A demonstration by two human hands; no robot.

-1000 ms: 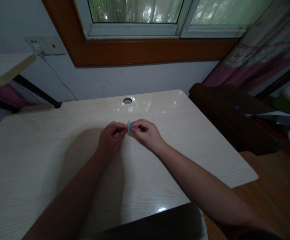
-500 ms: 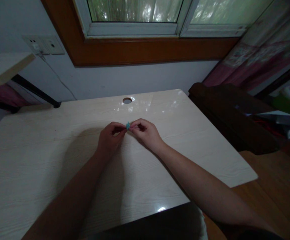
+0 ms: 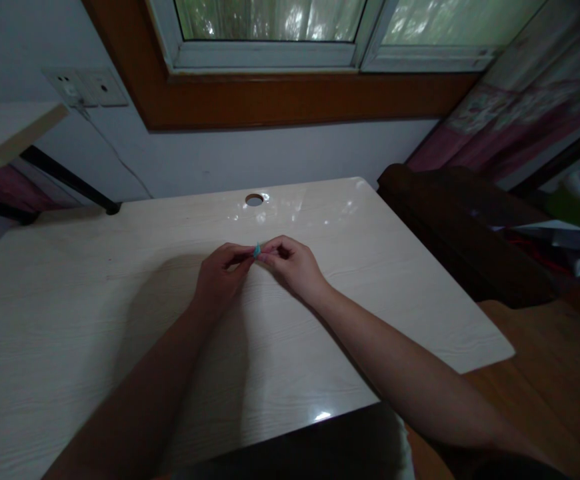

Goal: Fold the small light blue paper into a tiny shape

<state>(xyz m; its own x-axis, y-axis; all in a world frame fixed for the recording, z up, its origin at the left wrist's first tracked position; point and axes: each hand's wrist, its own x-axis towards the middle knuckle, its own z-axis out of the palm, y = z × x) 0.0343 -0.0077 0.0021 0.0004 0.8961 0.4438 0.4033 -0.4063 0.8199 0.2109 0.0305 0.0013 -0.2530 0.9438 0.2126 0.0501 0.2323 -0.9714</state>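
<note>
Between my fingertips is a small teal piece (image 3: 257, 251), too small and too covered by fingers for me to tell its kind. My left hand (image 3: 223, 270) pinches it from the left with thumb and forefinger. From the right, my right hand (image 3: 293, 263) pinches the same piece, its fingertips almost touching those of the left. Both hands are low over the pale wood-grain table (image 3: 180, 227). The piece's lower part is hidden behind the fingers.
A round cable hole (image 3: 255, 200) lies near the table's back edge. At the left, a raised shelf (image 3: 15, 133) stands on black legs. A white cord (image 3: 115, 152) hangs from the wall socket (image 3: 86, 88). Dark wooden furniture (image 3: 450, 227) stands beyond the table's right edge.
The teal piece looks narrower and slightly tilted between the fingertips, where before it stood up more bunched. Both hands stay nearly in place.
</note>
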